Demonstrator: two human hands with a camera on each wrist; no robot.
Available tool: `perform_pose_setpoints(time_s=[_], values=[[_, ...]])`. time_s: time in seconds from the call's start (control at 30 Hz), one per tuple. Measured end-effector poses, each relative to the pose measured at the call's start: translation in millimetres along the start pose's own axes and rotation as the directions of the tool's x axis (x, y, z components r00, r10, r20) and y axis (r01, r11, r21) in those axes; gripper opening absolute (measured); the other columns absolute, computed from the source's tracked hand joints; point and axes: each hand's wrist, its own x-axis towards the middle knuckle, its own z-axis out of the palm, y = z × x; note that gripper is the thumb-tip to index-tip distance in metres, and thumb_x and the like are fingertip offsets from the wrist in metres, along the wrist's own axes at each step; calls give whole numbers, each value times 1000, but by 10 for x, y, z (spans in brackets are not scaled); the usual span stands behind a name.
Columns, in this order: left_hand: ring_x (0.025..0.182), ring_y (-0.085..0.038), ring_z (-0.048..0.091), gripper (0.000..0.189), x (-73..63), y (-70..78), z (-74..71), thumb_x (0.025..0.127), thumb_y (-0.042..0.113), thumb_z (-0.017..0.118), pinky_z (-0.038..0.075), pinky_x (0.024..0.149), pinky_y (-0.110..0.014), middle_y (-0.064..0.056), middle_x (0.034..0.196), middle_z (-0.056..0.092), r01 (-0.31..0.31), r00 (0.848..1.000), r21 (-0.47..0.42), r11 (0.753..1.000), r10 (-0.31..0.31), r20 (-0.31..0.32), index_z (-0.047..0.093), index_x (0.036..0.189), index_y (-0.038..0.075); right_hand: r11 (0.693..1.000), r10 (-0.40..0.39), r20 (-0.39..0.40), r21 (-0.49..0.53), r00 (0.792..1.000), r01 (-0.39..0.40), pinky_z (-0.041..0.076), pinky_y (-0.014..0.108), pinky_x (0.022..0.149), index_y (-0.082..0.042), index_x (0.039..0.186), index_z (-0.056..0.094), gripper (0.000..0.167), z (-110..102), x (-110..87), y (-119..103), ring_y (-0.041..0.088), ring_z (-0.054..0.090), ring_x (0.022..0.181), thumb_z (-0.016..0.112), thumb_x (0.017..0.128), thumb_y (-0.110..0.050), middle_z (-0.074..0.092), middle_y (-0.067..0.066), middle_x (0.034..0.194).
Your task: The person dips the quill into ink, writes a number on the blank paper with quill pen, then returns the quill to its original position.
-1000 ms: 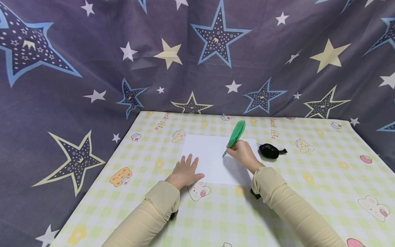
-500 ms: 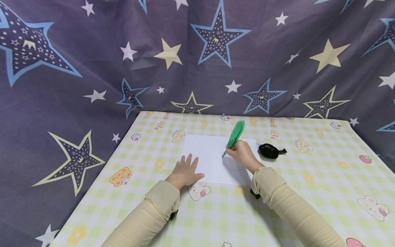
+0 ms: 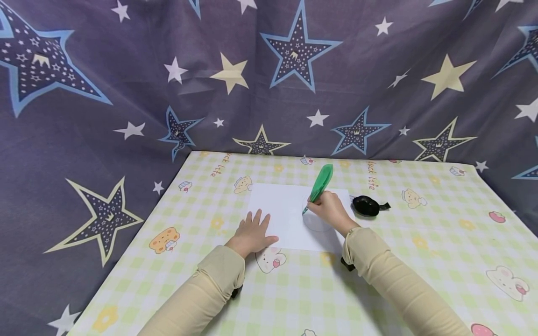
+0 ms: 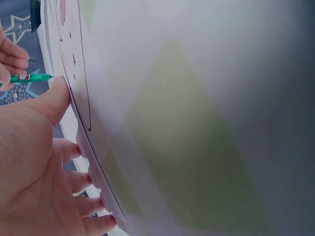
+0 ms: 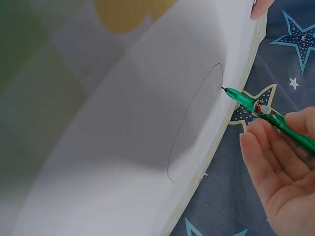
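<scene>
In the head view a white sheet of paper [image 3: 277, 200] lies on the patterned tablecloth. My right hand [image 3: 334, 211] pinches a green pen [image 3: 322, 183] with a leaf- or feather-shaped top. The right wrist view shows the pen tip [image 5: 224, 89] on the sheet, at a thin, dark, rounded line [image 5: 185, 115]. A red and white figure decorates the pen barrel. My left hand [image 3: 251, 235] lies flat, fingers spread, over the lower left part of the paper. From the left wrist, the thumb and fingertips [image 4: 81, 179] rest on the surface.
Right of the paper sits a black rounded object [image 3: 366, 206] with a short strap. The table is covered by a green-and-white checked cloth [image 3: 454, 261] with cartoon prints. Behind it and along its left side hangs a dark curtain [image 3: 143, 56] with stars.
The green pen and its leafy top have shifted very slightly left, with the right hand still pinching it. The left hand and paper have stayed in place.
</scene>
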Motion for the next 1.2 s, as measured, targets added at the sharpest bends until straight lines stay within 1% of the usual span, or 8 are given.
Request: perform_pose_setpoints(time_s=[0.37,0.5,0.63,0.77,0.9,1.0,1.1,1.2], values=[[135,-41,8,70,30,19,16,93,47,45,13,107,-52,-20,150,12,5,1000,12,1000,-5,5,25,146,6,999,42,7,19,999,-42,45,27,53,1,82,69,9,-10,-7,42,11,53,53,63,83,-6,65,4,64],[135,-41,7,70,32,16,16,93,47,45,13,107,-52,-20,150,12,5,1000,8,1000,-5,4,25,146,6,999,42,-33,35,999,-41,45,28,54,0,84,70,9,-47,-28,23,13,54,57,63,83,-6,66,5,67],[135,-41,7,70,26,16,14,93,47,45,12,107,-52,-21,150,11,7,1000,5,1000,-7,8,24,146,5,999,37,-71,39,997,-34,42,27,52,-1,83,70,10,-98,-47,14,12,51,54,63,82,-7,66,5,67],[135,-41,6,70,24,7,17,93,47,45,11,107,-51,-21,150,11,5,1000,0,1000,-5,9,25,146,5,998,46,-80,55,996,-42,42,27,53,-1,85,71,11,-157,-52,33,13,49,54,63,83,-9,66,4,67],[135,-42,6,70,26,-4,20,94,47,45,11,107,-52,-20,150,11,3,1000,-7,1000,-3,9,24,146,5,991,89,-48,109,995,-83,47,31,60,-2,89,70,15,-229,-46,58,15,57,63,60,86,-13,67,5,72],[135,-42,6,70,30,-11,23,94,47,45,11,107,-52,-21,150,11,-2,1000,-11,1000,2,8,24,146,5,971,137,-7,196,991,-133,51,33,68,-1,95,68,18,-280,-40,78,19,64,74,59,89,-15,68,11,81],[135,-43,7,70,36,-19,29,94,47,45,12,107,-53,-21,150,12,-11,1000,-6,1000,11,2,25,145,5,950,163,13,267,987,-160,53,33,72,2,100,66,22,-326,-45,98,22,65,79,58,90,-15,68,16,89],[134,-43,8,69,40,-22,32,94,46,45,13,106,-53,-22,149,13,-17,1000,0,1000,17,-2,25,145,4,937,179,9,303,984,-174,53,32,72,3,102,65,23,-362,-54,112,23,65,81,58,90,-14,67,18,91]])
